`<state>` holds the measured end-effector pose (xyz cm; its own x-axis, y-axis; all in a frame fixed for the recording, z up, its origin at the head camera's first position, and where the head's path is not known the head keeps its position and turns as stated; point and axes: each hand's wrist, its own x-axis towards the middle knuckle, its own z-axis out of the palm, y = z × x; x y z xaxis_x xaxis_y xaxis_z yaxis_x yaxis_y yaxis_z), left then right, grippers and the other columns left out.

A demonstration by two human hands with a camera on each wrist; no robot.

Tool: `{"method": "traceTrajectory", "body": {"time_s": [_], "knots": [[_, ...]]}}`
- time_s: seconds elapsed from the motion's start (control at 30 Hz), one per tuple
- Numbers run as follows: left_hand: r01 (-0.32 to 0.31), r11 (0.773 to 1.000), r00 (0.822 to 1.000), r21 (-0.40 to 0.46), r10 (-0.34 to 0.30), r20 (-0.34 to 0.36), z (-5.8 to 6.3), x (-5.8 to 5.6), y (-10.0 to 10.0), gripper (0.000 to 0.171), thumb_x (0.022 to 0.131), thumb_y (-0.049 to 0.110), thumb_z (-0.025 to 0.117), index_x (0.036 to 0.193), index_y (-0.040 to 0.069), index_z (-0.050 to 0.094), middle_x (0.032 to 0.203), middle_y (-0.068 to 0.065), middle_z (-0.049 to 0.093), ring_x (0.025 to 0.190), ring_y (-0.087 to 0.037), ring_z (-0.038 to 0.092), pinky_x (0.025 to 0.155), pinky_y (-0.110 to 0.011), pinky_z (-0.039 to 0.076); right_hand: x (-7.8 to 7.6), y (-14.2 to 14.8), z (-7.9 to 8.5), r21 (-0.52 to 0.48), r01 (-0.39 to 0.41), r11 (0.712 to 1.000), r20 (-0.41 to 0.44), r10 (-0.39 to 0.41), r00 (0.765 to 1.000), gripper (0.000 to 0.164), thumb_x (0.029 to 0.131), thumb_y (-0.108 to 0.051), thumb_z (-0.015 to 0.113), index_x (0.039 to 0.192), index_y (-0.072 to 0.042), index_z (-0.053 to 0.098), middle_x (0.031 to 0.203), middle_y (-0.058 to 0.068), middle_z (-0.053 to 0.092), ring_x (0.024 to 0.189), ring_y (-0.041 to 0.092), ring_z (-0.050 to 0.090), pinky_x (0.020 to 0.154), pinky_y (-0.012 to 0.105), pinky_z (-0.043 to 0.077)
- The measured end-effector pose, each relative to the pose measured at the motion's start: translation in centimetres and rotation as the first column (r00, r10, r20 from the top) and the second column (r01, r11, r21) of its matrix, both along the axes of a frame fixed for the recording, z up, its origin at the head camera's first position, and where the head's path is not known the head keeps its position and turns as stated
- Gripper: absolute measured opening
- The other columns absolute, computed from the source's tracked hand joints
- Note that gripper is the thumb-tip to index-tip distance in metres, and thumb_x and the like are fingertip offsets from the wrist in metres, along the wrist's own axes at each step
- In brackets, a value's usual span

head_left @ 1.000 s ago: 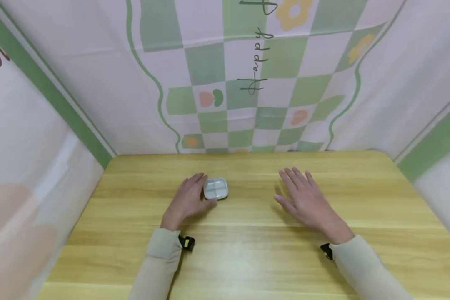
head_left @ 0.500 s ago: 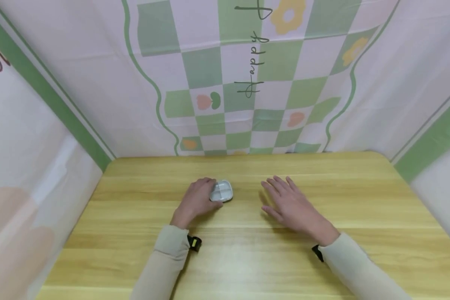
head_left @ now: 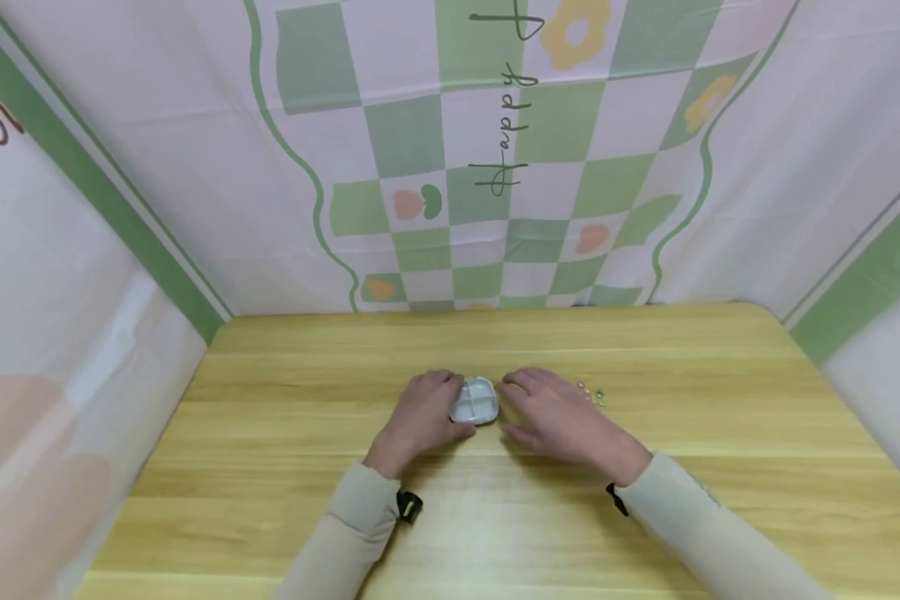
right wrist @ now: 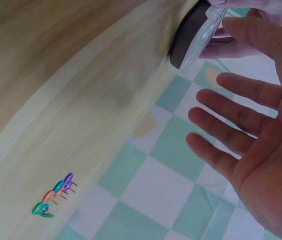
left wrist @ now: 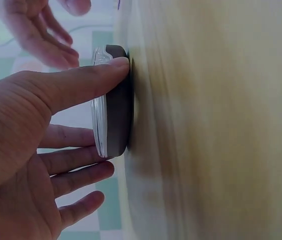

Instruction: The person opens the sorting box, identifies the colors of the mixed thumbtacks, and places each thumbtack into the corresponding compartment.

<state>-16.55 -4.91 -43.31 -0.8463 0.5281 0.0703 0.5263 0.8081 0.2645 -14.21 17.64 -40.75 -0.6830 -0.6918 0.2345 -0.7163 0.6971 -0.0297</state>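
A small rounded case (head_left: pixel 475 402) with a clear lid, a pale four-part inside and dark sides lies on the wooden table. My left hand (head_left: pixel 420 417) holds it by the left side, thumb on the near edge and fingers at the far edge; the left wrist view shows the thumb (left wrist: pixel 88 82) pressed on its dark wall. To the right of the case is my right hand (head_left: pixel 558 417), close to it. In the right wrist view that hand's fingers (right wrist: pixel 231 107) are spread and slightly bent, with nothing between them. Several coloured thumbtacks (right wrist: pixel 58 187) lie beyond the right hand.
The wooden table (head_left: pixel 450 533) reaches back to a hanging checkered cloth (head_left: pixel 480 183). Cloth panels also stand at the left and right sides. A black wrist strap (head_left: pixel 410 506) sits at the left sleeve.
The left hand and the case have moved right and slightly nearer. My right hand has moved left towards the case, and the thumbtacks behind it have come into sight.
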Motion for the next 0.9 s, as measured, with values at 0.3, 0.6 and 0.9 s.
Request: {"method": "traceTrajectory", "body": {"time_s": [0.3, 0.6, 0.9], "knots": [[0.022, 1.000, 1.000, 0.008, -0.022, -0.005, -0.2, 1.4, 0.6, 0.071, 0.073, 0.050, 0.071, 0.126, 0.009, 0.051, 0.122, -0.004, 0.054, 0.113, -0.022, 0.049, 0.100, -0.040, 0.029, 0.3, -0.7, 0.0, 0.059, -0.091, 0.994, 0.013, 0.090, 0.996, 0.043, 0.077, -0.033, 0.069, 0.110, -0.006, 0.062, 0.110, 0.006, 0.060, 0.103, 0.022, 0.056, 0.090, 0.037, 0.041], [0.047, 0.998, 0.999, 0.044, -0.047, 0.005, -0.2, 2.0, 1.2, 0.071, 0.070, 0.050, 0.073, 0.124, 0.009, 0.053, 0.120, -0.002, 0.056, 0.110, -0.019, 0.050, 0.100, -0.038, 0.029, 0.9, -1.1, -0.3, 0.048, -0.102, 0.994, 0.028, 0.101, 0.995, 0.033, 0.073, -0.024, 0.073, 0.101, -0.008, 0.064, 0.101, 0.006, 0.062, 0.090, 0.018, 0.058, 0.079, 0.031, 0.046], [0.071, 0.995, 0.997, 0.071, -0.070, -0.006, 0.0, 2.2, 1.4, 0.073, 0.068, 0.049, 0.075, 0.123, 0.007, 0.054, 0.118, -0.003, 0.057, 0.108, -0.019, 0.050, 0.098, -0.036, 0.031, 1.4, -1.1, -0.8, 0.050, -0.103, 0.993, 0.036, 0.101, 0.994, 0.026, 0.074, -0.022, 0.071, 0.096, -0.010, 0.064, 0.097, 0.004, 0.060, 0.086, 0.016, 0.057, 0.074, 0.028, 0.047]]}}
